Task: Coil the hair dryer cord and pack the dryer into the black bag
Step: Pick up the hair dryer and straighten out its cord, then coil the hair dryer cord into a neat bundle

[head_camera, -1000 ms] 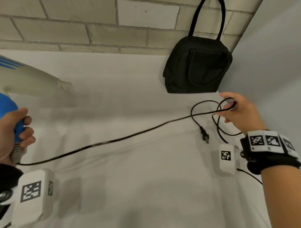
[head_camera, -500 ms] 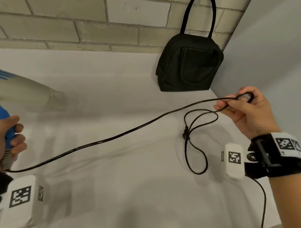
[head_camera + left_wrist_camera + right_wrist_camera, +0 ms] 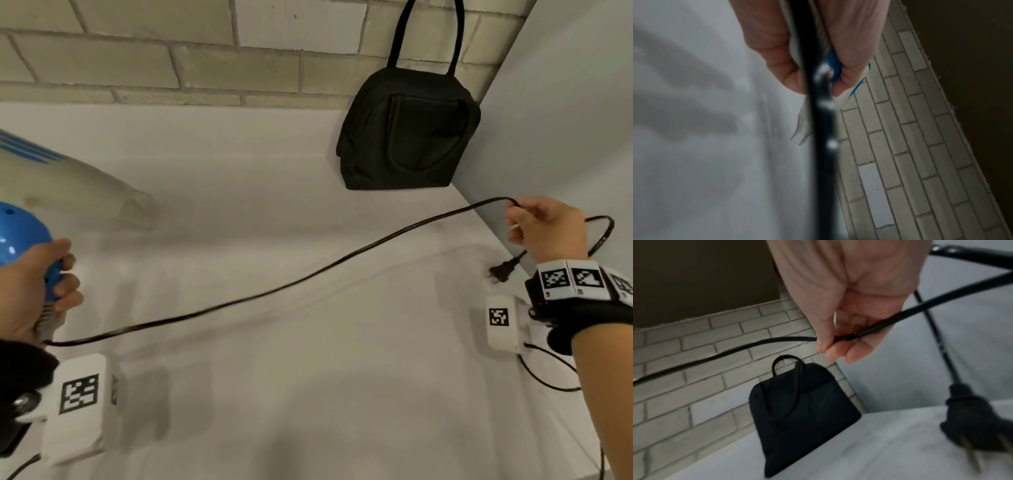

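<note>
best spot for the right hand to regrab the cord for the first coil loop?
Judging by its pose: the slack span of the cord just left of the right hand, taken from above. It hangs clear of the table there, while the plug end dangles free behind. The left hand anchors the hair dryer.

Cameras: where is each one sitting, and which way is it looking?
Head: on the head, looking down at the white table; both hands show, left hand, right hand.
Left wrist: looks along the left hand gripping the blue hair dryer, toward the brick wall.
Right wrist: looks along the right hand pinching the cord, toward the black bag.
Head and right wrist share the bag, cord and plug.
</note>
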A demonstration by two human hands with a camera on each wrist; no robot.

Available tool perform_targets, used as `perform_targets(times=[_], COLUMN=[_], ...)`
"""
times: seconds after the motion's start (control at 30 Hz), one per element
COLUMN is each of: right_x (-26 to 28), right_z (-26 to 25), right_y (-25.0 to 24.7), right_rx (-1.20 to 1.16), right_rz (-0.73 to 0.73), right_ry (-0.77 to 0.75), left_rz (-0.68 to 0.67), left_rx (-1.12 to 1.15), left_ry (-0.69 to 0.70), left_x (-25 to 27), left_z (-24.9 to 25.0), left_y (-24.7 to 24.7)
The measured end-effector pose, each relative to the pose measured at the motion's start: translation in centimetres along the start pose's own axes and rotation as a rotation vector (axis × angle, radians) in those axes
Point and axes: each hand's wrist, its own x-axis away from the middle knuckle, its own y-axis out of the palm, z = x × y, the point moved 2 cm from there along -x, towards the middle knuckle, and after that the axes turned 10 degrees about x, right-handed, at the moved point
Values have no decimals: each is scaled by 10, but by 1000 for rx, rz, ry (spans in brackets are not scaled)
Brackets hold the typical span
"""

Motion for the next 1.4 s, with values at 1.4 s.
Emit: perform_targets(times=[1.4], right_x=[173], right_z=[-171], right_y=[69], right_rx=[398], right_rz=[-388], right_ry=[-1342], left_rz=[-249], left_rx=[-935], left_ry=[367], left_x=[110], left_z=[-25], left_y=[101])
